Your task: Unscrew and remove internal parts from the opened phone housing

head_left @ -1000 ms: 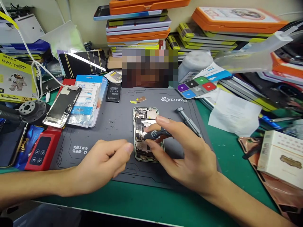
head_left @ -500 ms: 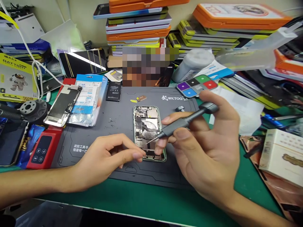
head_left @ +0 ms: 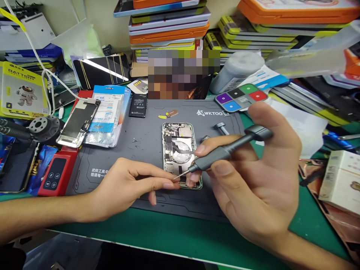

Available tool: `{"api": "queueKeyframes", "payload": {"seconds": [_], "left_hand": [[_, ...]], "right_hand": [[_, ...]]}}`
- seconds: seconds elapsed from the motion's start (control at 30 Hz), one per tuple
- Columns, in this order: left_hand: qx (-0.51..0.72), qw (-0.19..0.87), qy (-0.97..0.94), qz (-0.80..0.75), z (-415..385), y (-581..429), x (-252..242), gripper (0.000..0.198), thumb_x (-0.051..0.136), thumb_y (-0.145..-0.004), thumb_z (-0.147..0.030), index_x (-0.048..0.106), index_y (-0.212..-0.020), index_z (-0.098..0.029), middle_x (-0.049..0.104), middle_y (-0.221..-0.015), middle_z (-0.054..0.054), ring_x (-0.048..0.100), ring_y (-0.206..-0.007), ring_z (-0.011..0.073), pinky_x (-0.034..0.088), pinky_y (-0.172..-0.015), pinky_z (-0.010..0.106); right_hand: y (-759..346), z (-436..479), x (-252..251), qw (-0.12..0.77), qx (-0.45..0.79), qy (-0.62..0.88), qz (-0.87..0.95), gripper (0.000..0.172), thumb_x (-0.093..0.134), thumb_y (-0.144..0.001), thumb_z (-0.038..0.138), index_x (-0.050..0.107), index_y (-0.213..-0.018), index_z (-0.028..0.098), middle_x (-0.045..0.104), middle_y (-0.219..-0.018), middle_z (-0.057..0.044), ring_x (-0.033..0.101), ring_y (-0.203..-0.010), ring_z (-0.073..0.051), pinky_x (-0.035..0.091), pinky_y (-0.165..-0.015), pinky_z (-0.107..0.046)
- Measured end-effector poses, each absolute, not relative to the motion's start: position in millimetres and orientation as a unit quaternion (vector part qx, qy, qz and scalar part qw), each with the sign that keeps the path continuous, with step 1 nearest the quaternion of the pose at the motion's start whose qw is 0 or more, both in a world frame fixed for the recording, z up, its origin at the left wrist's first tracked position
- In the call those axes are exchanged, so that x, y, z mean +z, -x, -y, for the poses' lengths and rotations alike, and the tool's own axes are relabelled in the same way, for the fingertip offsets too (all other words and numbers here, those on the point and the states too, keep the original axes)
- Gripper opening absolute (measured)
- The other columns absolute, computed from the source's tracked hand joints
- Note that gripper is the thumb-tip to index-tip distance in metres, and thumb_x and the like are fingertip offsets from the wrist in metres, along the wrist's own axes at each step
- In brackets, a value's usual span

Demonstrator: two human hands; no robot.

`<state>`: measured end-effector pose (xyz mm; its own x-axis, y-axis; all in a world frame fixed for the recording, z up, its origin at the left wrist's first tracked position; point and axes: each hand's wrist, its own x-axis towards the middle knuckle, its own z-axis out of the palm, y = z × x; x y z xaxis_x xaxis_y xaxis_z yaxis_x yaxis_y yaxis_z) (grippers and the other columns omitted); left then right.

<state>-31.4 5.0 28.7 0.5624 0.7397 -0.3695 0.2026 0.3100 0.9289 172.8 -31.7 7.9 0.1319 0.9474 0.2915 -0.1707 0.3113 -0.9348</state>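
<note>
Between the fingers of my right hand is a dark grey precision screwdriver, its cap against my index finger and its thin tip pointing down to the left. My left hand is closed in a pinch right at that tip. Whatever the pinch holds, if anything, is too small or hidden to make out. Behind the fingertips lies an opened phone with its inner parts bare, on a grey work mat. My fingers cover its lower end. Two more screwdrivers, one with a visible cap, lie partly behind my right hand.
A loose phone screen rests on packets at left, near a red device. A black battery lies at the mat's back edge. A colored-square magnetic pad, a bottle and stacked boxes stand behind. A white box sits right.
The screwdriver tip has come from over the phone to my left fingertips. My left hand has moved slightly right. The whole view has shifted a little.
</note>
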Motion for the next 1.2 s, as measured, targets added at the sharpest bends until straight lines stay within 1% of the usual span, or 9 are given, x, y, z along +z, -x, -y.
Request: {"api": "queueKeyframes", "payload": {"seconds": [0.13, 0.4, 0.53, 0.7, 0.83, 1.0, 1.2], "left_hand": [[0.195, 0.693, -0.550, -0.423, -5.1, 31.8, 28.0, 0.010, 0.077, -0.093, -0.029, 0.085, -0.100, -0.027, 0.082, -0.096, 0.001, 0.066, -0.058, 0.0034, 0.042, -0.048, 0.009], [0.208, 0.707, -0.539, -0.409, -5.2, 30.8, 28.7, 0.010, 0.077, -0.092, -0.023, 0.085, -0.098, -0.026, 0.082, -0.096, 0.001, 0.064, -0.058, 0.0022, 0.049, -0.052, 0.008], [0.216, 0.715, -0.528, -0.403, -6.2, 29.2, 30.6, 0.011, 0.076, -0.092, -0.020, 0.085, -0.096, -0.026, 0.082, -0.093, -0.001, 0.065, -0.058, 0.0017, 0.048, -0.051, 0.006], [0.218, 0.722, -0.518, -0.402, -6.1, 27.7, 32.6, 0.013, 0.076, -0.091, -0.017, 0.085, -0.094, -0.027, 0.082, -0.094, -0.002, 0.064, -0.059, 0.0013, 0.049, -0.051, 0.005], [0.224, 0.717, -0.521, -0.406, -5.5, 27.3, 33.2, 0.011, 0.077, -0.091, -0.019, 0.084, -0.094, -0.027, 0.082, -0.093, -0.002, 0.063, -0.059, 0.0015, 0.049, -0.051, 0.005], [0.222, 0.701, -0.544, -0.404, -5.5, 29.1, 32.1, 0.008, 0.077, -0.092, -0.022, 0.084, -0.095, -0.025, 0.082, -0.093, -0.001, 0.062, -0.059, 0.0014, 0.051, -0.054, 0.006], [0.221, 0.687, -0.565, -0.400, -5.0, 31.8, 28.8, 0.011, 0.075, -0.094, -0.024, 0.083, -0.101, -0.025, 0.081, -0.096, 0.000, 0.063, -0.061, 0.0027, 0.054, -0.059, 0.010]], "right_hand": [[-172.8, 30.6, 6.9, 0.638, 0.435, 0.389, 0.502, 0.061, 0.063, -0.094, 0.013, 0.052, -0.143, 0.048, 0.071, -0.101, 0.000, 0.067, -0.060, -0.015, 0.068, -0.054, -0.034], [-173.8, 29.7, 5.2, 0.633, 0.436, 0.388, 0.509, 0.059, 0.064, -0.095, 0.015, 0.053, -0.142, 0.047, 0.072, -0.103, -0.001, 0.069, -0.063, -0.015, 0.068, -0.058, -0.033], [-173.6, 30.2, 5.1, 0.628, 0.431, 0.396, 0.512, 0.060, 0.065, -0.094, 0.015, 0.052, -0.143, 0.048, 0.073, -0.104, 0.000, 0.071, -0.067, -0.015, 0.069, -0.061, -0.031], [-173.1, 30.4, 6.7, 0.631, 0.434, 0.401, 0.504, 0.058, 0.067, -0.094, 0.017, 0.054, -0.141, 0.048, 0.074, -0.104, 0.000, 0.071, -0.064, -0.015, 0.070, -0.061, -0.032], [-173.0, 29.1, 7.6, 0.631, 0.426, 0.402, 0.508, 0.058, 0.068, -0.093, 0.017, 0.055, -0.140, 0.049, 0.074, -0.103, 0.000, 0.072, -0.066, -0.015, 0.070, -0.060, -0.031], [-173.1, 29.1, 6.7, 0.630, 0.430, 0.391, 0.515, 0.060, 0.065, -0.094, 0.014, 0.054, -0.141, 0.048, 0.074, -0.105, 0.001, 0.071, -0.063, -0.015, 0.070, -0.061, -0.032], [-173.0, 30.0, 5.2, 0.633, 0.430, 0.394, 0.509, 0.059, 0.065, -0.095, 0.015, 0.053, -0.143, 0.047, 0.073, -0.105, 0.001, 0.073, -0.069, -0.015, 0.070, -0.063, -0.029]]}}
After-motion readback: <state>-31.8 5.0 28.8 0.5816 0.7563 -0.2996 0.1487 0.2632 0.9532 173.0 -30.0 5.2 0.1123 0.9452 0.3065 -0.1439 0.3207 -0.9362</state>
